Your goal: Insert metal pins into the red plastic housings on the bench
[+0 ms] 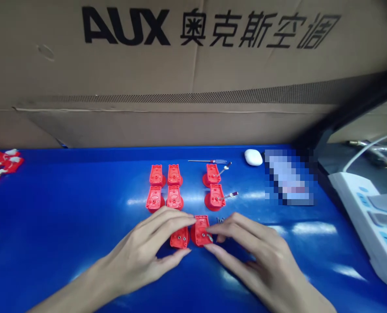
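Observation:
Two red plastic housings lie side by side near the front, their hollow faces up. My left hand (147,243) curls around the left housing (179,238), with its thumb at the lower edge and a fingertip reaching the upper left edge of the right housing (201,226). Two small round metal parts show inside the left one. At the right housing, the thumb and index finger of my right hand (255,248) close around a small metal piece (210,238) over its lower right side. Just beyond the right fingers lie several small screws (220,220).
Several more red housings (173,198) stand in rows behind; two at the right (215,195) carry thin metal rods. A screwdriver (213,161), a white case (253,157) and a blurred-out flat object (289,178) lie farther back. A power strip (365,217) is at right, red-and-white material (1,165) at left.

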